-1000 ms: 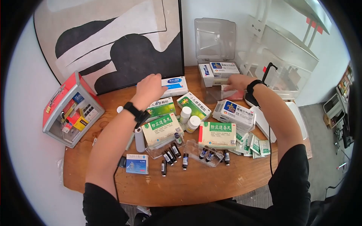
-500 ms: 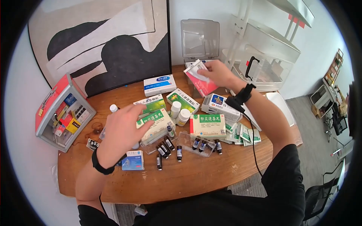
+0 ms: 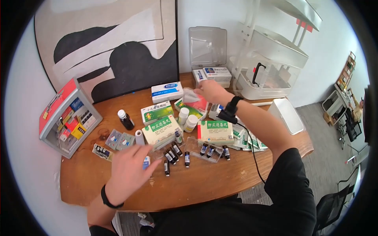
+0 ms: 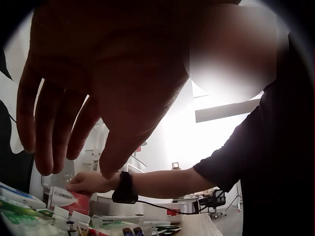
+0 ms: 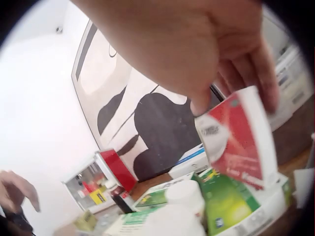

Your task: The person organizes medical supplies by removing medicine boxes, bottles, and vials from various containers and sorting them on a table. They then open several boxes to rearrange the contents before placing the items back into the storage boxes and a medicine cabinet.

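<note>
My right hand (image 3: 214,93) pinches a red-and-white medicine box (image 5: 241,140) by its upper edge. It hangs over a green medicine box (image 5: 231,199) behind two white pill bottles (image 3: 191,123). In the head view, the red box covers part of that green box. My left hand (image 3: 130,169) hovers over the table's front left, fingers spread and holding nothing. Below it a small blue box (image 3: 146,162) is partly hidden. Two cream-and-green boxes (image 3: 215,131) lie in the middle, with several dark vials (image 3: 187,159) before them. A blue-and-white box (image 3: 167,93) lies farther back.
A red-and-grey medicine case (image 3: 71,118) stands at the left, near a dark bottle (image 3: 126,121) with a white cap. At the back, a clear grey bin with a raised lid (image 3: 208,45) holds white boxes (image 3: 217,74). Green sachets (image 3: 256,144) lie right; a white tray (image 3: 289,117) sits beyond.
My right hand has lifted the red-and-white box from beside the grey bin and brought it left, lower over the green box. The left hand has drawn back toward the front edge.
</note>
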### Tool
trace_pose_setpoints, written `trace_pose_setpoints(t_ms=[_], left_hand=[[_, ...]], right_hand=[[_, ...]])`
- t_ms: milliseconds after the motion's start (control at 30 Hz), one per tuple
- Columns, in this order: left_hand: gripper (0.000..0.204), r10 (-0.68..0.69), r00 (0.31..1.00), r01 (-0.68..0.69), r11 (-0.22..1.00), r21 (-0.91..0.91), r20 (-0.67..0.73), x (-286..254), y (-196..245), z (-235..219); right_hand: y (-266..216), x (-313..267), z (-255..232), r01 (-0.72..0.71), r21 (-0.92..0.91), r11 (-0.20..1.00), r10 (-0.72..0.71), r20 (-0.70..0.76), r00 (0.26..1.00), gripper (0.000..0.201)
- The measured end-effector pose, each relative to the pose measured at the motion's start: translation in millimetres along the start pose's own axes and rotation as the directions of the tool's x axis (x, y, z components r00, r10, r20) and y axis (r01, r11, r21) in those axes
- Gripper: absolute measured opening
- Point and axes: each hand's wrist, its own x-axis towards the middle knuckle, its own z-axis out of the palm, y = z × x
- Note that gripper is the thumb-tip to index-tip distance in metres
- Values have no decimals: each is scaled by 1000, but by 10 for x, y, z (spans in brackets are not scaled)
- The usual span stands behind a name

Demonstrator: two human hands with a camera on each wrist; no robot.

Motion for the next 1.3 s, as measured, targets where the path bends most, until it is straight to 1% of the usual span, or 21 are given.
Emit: trace_pose_setpoints(t_ms=[67, 133, 167, 200, 233, 267, 300, 367, 433, 467, 533, 667, 700, 833, 900, 933, 967, 1000, 1133, 1167, 1300], left_hand=[[36, -11, 1000, 10, 1000, -19, -25, -197, 25, -34], [38, -33, 998, 31, 999, -37, -44, -431, 14, -30], [37, -137, 990, 134, 989, -58, -38, -558, -1, -30], [37, -242, 970, 239, 968, -77, -24, -705, -25, -10], [37, -235, 972, 234, 969, -76, -7, -881, -80, 48], [36, -335, 942, 333, 940, -71, -17, -1096, -129, 112], [35, -431, 902, 428, 901, -67, -30, -1093, -117, 120], [30, -411, 911, 408, 909, -81, -23, -1110, -82, 73], [25, -391, 920, 388, 917, -92, -14, -1053, 7, 16], [26, -404, 915, 402, 911, -97, -7, -1029, 35, 27], [27, -414, 910, 413, 905, -99, 5, -989, 48, 59], [26, -460, 888, 460, 881, -113, 29, -905, 71, 118], [25, -454, 891, 453, 882, -132, 24, -900, 86, 114], [24, -421, 907, 418, 898, -135, 5, -883, 11, 198], [34, -502, 865, 490, 851, -190, -17, -986, -17, 302], [34, -535, 845, 525, 835, -161, -21, -1019, -13, 280], [34, -471, 882, 462, 873, -155, -22, -965, -30, 257], [35, -398, 917, 390, 907, -157, -22, -935, -41, 239], [34, -391, 920, 383, 907, -177, -18, -969, -10, 198], [33, -393, 919, 385, 907, -172, -18, -984, 7, 183], [32, -382, 922, 368, 913, -176, -56, -1024, 51, 134]], right_hand=[[-152, -29, -193, -40, -23, 999, 36, -143, 989, 34], [188, 129, -301, -54, -44, 998, 46, -173, 984, 30], [433, 230, -336, -68, -53, 996, 57, -191, 980, 28], [732, 356, -375, -123, -116, 986, 106, -141, 984, 30], [1185, 442, -471, -205, -250, 946, 184, -104, 977, 42], [1338, 472, -525, -184, -315, 931, 179, -44, 983, 62], [1430, 493, -546, -138, -357, 924, 146, -5, 989, 63], [1563, 604, -513, -86, -398, 913, 111, 41, 993, 64], [1450, 762, -480, -9, -468, 884, 92, 154, 984, 82], [1420, 873, -440, -11, -468, 884, 93, 152, 984, 82], [1397, 1091, -346, 63, -491, 869, 103, 303, 948, 92], [1458, 1226, -220, 43, -503, 863, 168, 366, 915, 100], [1517, 1220, -151, 63, -526, 848, 127, 317, 940, 100], [1479, 1187, -203, 7, -467, 884, 154, 306, 940, 99], [1606, 1225, -289, 53, -420, 906, 81, 296, 952, 99], [1588, 1224, -366, 105, -431, 896, 22, 278, 960, 97], [1447, 1163, -501, 80, -433, 898, 29, 238, 971, 93], [1280, 1117, -627, 29, -411, 911, 84, 254, 964, 97], [530, 872, -970, 57, -337, 940, 23, 228, 973, 102], [327, 808, -987, 160, -337, 928, -86, 224, 971, 105], [-623, 581, -760, 388, -190, 902, -337, 253, 907, 104]])
